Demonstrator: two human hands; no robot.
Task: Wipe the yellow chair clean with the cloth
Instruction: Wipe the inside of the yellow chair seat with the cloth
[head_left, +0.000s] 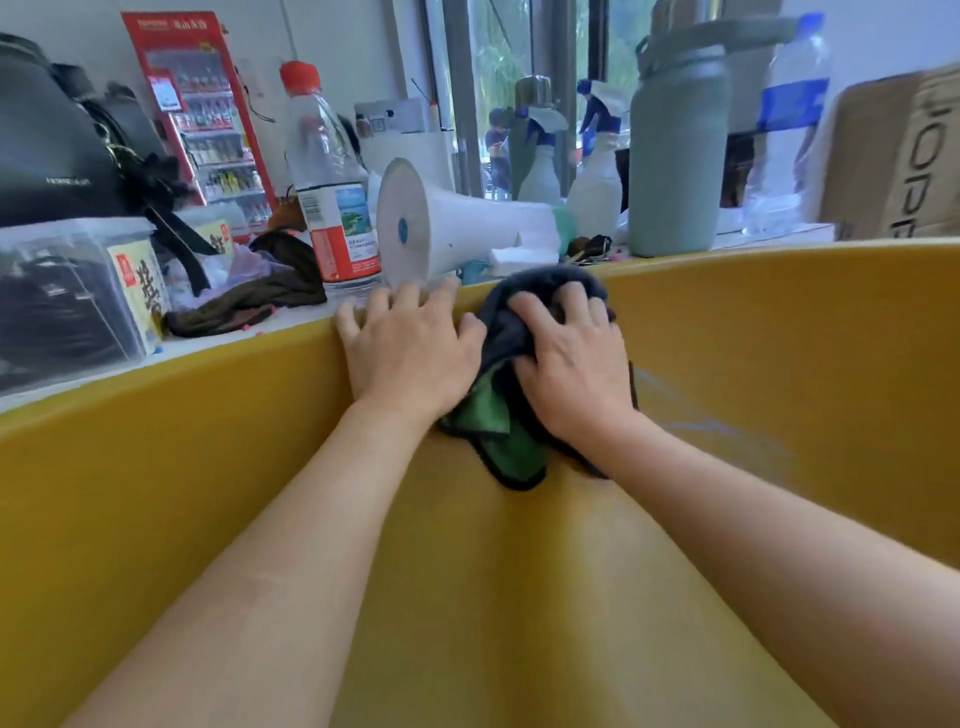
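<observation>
Yellow chair (156, 493) fills the near half of the view, its curved inner face sloping away to a top rim that runs left to right across the middle.

Cloth (493, 415), dark grey with a green inner side and black edging, is bunched on the chair's inner face just below the rim, a little right of centre. Its top fold reaches up over the rim; its lower corner hangs down toward the near side.

Right hand (566, 358) lies on top of the cloth, fingers curled into the bunched fabric, pressing it against the chair. The cloth shows above, left of and below this hand.

Left hand (410, 343) is just left of the cloth, thumb touching its edge. The fingers are hooked over the chair's rim and grip it.

Faint bluish streaks (701, 410) mark the yellow surface right of the right hand.

Beyond the rim, a crowded white ledge (291, 325):
- white megaphone (441, 223) on its side, bell just behind the left fingertips, very near the rim
- red-capped water bottle (332, 197) left of it
- dark brown fabric (249, 306), clear plastic box (72, 296) and black bag (57, 145) far left
- grey-green flask (675, 156), two spray bottles (597, 176), blue-labelled bottle (789, 119) and cardboard box (898, 156) to the right.
</observation>
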